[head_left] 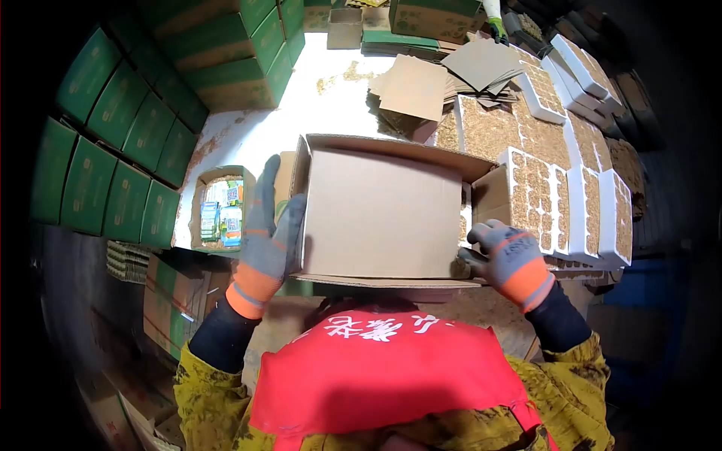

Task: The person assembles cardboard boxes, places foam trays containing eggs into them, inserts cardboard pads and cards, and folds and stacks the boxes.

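Observation:
An open cardboard box [475,165] stands in front of me, with a flat cardboard sheet [383,210] covering most of its opening. Along the right of the sheet, a narrow strip of white and brown contents shows. My left hand [272,233], in a grey glove with an orange cuff, lies against the box's left side with its fingers stretched out. At the right side, my right hand [508,252], gloved the same way, has its fingers bent around the box's edge near the front corner. The fingertips there are partly hidden.
White trays [534,195] filled with brown crumbly material crowd the right. Behind the box lie stacked cardboard sheets [414,86]. A small carton [197,225] of colourful packets sits at left, below green boxes [124,113]. Another person's gloved hand [498,30] shows at the far back.

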Motion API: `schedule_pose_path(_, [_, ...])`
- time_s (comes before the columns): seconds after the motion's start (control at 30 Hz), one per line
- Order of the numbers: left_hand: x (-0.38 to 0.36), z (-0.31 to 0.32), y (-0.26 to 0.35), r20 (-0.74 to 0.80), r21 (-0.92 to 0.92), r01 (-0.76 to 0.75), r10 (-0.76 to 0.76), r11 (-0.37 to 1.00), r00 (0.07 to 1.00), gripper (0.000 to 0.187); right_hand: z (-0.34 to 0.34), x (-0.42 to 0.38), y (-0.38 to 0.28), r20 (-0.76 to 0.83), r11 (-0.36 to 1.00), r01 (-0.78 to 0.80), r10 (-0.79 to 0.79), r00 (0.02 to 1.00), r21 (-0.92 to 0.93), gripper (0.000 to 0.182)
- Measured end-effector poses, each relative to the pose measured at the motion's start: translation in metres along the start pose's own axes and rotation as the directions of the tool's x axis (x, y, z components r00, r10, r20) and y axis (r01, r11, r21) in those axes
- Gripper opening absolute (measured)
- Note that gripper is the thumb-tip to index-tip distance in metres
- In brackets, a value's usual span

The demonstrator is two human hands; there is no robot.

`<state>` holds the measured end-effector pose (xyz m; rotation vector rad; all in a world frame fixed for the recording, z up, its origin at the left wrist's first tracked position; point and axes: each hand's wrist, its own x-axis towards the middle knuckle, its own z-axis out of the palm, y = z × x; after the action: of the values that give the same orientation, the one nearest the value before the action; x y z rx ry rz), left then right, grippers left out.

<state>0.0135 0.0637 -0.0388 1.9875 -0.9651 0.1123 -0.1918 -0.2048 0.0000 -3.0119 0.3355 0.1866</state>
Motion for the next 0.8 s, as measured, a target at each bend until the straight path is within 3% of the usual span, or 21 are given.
schedule_pose_path(0.1, [-0.005, 0.004, -0.03, 0.184, -0.143, 0.201, -0.174, 0.969, 0.967, 0.052, -0.011, 0.02, -0.009, -0.182, 0.986, 0.152, -0.138, 0.974, 0.069, 0.023])
schedule_pose_path(0.13, [0.0, 0.002, -0.025, 0.239, -0.493, 0.388, -0.307, 0.779, 0.921, 0.052, -0.016, 0.028, -0.014, -0.235, 0.949, 0.271, -0.23, 0.944, 0.162, 0.026])
schedule_pose_path(0.17, [0.005, 0.001, -0.019, 0.341, -0.743, 0.503, -0.398, 0.441, 0.852, 0.052, -0.021, 0.036, -0.02, -0.263, 0.879, 0.42, -0.36, 0.895, 0.224, 0.036])
schedule_pose_path(0.2, [0.007, -0.008, -0.02, 0.344, -0.492, 0.425, -0.279, 0.76, 0.896, 0.049, -0.015, 0.05, -0.026, -0.283, 0.826, 0.517, -0.452, 0.846, 0.226, 0.04])
schedule_pose_path(0.23, [0.007, -0.009, -0.025, 0.324, -0.391, 0.294, -0.169, 0.872, 0.931, 0.047, -0.003, 0.059, -0.03, -0.302, 0.765, 0.603, -0.533, 0.79, 0.226, 0.043])
schedule_pose_path(0.3, [0.008, -0.007, -0.037, 0.303, -0.171, -0.016, 0.068, 0.985, 0.951, 0.045, 0.038, 0.067, -0.019, 0.079, 0.769, 0.633, -0.639, 0.765, 0.093, 0.049])
schedule_pose_path(0.33, [0.006, -0.004, -0.054, 0.304, -0.095, -0.113, 0.137, 0.989, 0.943, 0.041, 0.039, 0.07, -0.013, 0.058, 0.728, 0.664, -0.68, 0.731, 0.172, 0.051])
schedule_pose_path(0.37, [0.001, 0.0, -0.063, 0.361, -0.269, 0.126, -0.022, 0.955, 0.932, 0.041, 0.03, 0.067, -0.001, -0.055, 0.731, 0.631, -0.641, 0.766, 0.259, 0.052])
schedule_pose_path(0.43, [-0.008, 0.005, -0.073, 0.514, -0.523, 0.56, -0.286, 0.643, 0.808, 0.041, -0.014, 0.063, 0.024, -0.254, 0.685, 0.593, -0.539, 0.803, 0.423, 0.053])
schedule_pose_path(0.47, [-0.006, 0.016, -0.069, 0.628, -0.608, 0.702, -0.316, 0.37, 0.711, 0.039, -0.011, 0.047, 0.049, -0.3, 0.648, 0.384, -0.242, 0.923, 0.658, 0.055])
schedule_pose_path(0.5, [-0.018, 0.026, -0.092, 0.663, -0.59, 0.732, -0.313, 0.341, 0.68, 0.045, -0.004, 0.029, 0.071, -0.247, 0.494, 0.181, 0.071, 0.966, 0.85, 0.058])
schedule_pose_path(0.57, [-0.009, 0.045, -0.07, 0.612, -0.254, 0.681, -0.431, 0.687, 0.663, 0.084, 0.017, 0.026, 0.088, -0.187, 0.221, 0.131, 0.255, 0.949, 0.966, 0.074])
schedule_pose_path(0.6, [-0.018, 0.063, -0.086, 0.534, -0.229, 0.693, -0.507, 0.684, 0.676, 0.093, 0.044, 0.02, 0.094, -0.039, 0.175, 0.005, 0.189, 0.981, 0.984, 0.079])
schedule_pose_path(0.63, [-0.01, 0.066, -0.073, 0.523, -0.273, 0.748, -0.559, 0.604, 0.643, 0.1, 0.077, 0.02, 0.094, 0.041, 0.351, -0.137, 0.268, 0.962, 0.926, 0.077])
schedule_pose_path(0.67, [-0.002, 0.069, -0.059, 0.51, -0.321, 0.792, -0.61, 0.519, 0.607, 0.107, 0.079, 0.021, 0.084, 0.085, 0.326, -0.16, 0.231, 0.969, 0.932, 0.079])
schedule_pose_path(0.73, [-0.001, 0.075, -0.058, 0.446, -0.308, 0.748, -0.605, 0.588, 0.659, 0.109, 0.086, 0.03, 0.076, 0.073, 0.29, -0.116, 0.155, 0.985, 0.95, 0.082])
schedule_pose_path(0.77, [-0.001, 0.076, -0.058, 0.411, -0.297, 0.725, -0.602, 0.621, 0.684, 0.11, 0.094, 0.038, 0.076, 0.013, 0.27, -0.046, 0.124, 0.992, 0.962, 0.082])
schedule_pose_path(0.8, [-0.001, 0.076, -0.055, 0.446, -0.327, 0.761, -0.619, 0.56, 0.647, 0.108, 0.11, 0.041, 0.06, -0.109, 0.339, 0.027, 0.225, 0.968, 0.94, 0.083])
